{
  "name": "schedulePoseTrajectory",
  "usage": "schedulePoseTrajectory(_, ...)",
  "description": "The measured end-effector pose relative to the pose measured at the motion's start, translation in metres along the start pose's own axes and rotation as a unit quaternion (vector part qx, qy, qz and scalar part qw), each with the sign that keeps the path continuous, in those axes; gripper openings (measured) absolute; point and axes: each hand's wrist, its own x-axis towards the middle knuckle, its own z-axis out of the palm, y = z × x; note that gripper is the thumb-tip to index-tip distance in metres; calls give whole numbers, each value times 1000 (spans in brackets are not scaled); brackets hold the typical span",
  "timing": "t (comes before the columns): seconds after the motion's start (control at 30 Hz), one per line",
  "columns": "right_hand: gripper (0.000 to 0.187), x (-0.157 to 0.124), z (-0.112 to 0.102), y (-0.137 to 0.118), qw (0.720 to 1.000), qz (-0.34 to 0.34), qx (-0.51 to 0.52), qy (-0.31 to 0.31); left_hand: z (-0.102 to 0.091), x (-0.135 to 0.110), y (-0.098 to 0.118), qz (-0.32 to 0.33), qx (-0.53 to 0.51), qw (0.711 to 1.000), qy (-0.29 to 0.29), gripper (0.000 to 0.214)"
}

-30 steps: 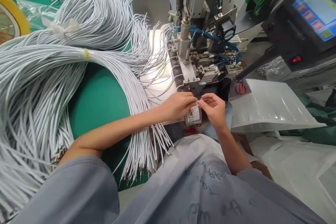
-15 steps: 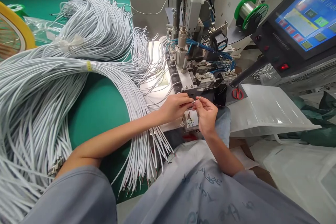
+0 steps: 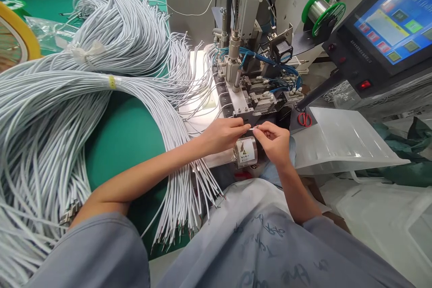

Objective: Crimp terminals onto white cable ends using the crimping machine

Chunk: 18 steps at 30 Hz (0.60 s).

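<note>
Between my two hands a short stretch of white cable (image 3: 251,129) shows, just in front of the machine's front edge. My left hand (image 3: 222,135) pinches the cable from the left. Thumb and forefinger of my right hand (image 3: 275,142) are closed at the cable's end, where thin wire tips stick up; the fingers partly cover them. Under my left forearm fans a bundle of white cables (image 3: 148,103), tied with a yellow band (image 3: 112,82). Its loose ends hang towards my lap. A metal cylinder with a white label (image 3: 245,150) sits just below my hands.
The machine (image 3: 236,67) with pneumatic cylinders and blue tubes stands ahead. On its right are a solder-like wire spool (image 3: 319,11), a touchscreen (image 3: 398,22), red-handled scissors (image 3: 304,119) and a translucent tray (image 3: 351,139). Another cable bundle (image 3: 124,31) lies on the green mat (image 3: 124,130).
My right hand has shifted slightly right and turned, leaving more of the cable visible between the hands. My left hand stays nearly in place, still pinching. The view has shifted a little.
</note>
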Motion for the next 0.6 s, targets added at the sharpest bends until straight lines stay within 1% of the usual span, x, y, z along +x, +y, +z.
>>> schedulePoseTrajectory(0.07,14,3,-3,-1,999,29,-20,-34,-1,0,-1,29,46,999,-8,29)
schedulePoseTrajectory(0.13,15,5,-4,0,997,51,-36,-50,0,0,-1,33,41,999,-7,29)
schedulePoseTrajectory(0.17,16,6,-4,2,997,52,-38,-47,1,0,0,20,17,1000,-3,28)
schedulePoseTrajectory(0.23,15,6,-2,6,999,39,-26,-22,4,-1,1,-28,-61,998,7,25)
schedulePoseTrajectory(0.33,14,4,7,13,999,25,20,22,8,-2,3,-97,-187,978,-3,20)
schedulePoseTrajectory(0.43,14,1,17,17,997,33,54,44,9,-1,4,-125,-249,960,-18,20)
schedulePoseTrajectory(0.5,15,0,19,17,997,26,43,58,8,-2,4,-132,-238,962,-13,20)
schedulePoseTrajectory(0.57,15,0,17,14,998,-1,-6,58,7,-2,4,-119,-184,976,-19,21)
schedulePoseTrajectory(0.6,16,1,14,12,998,-17,-40,44,6,-2,3,-103,-145,984,-28,23)
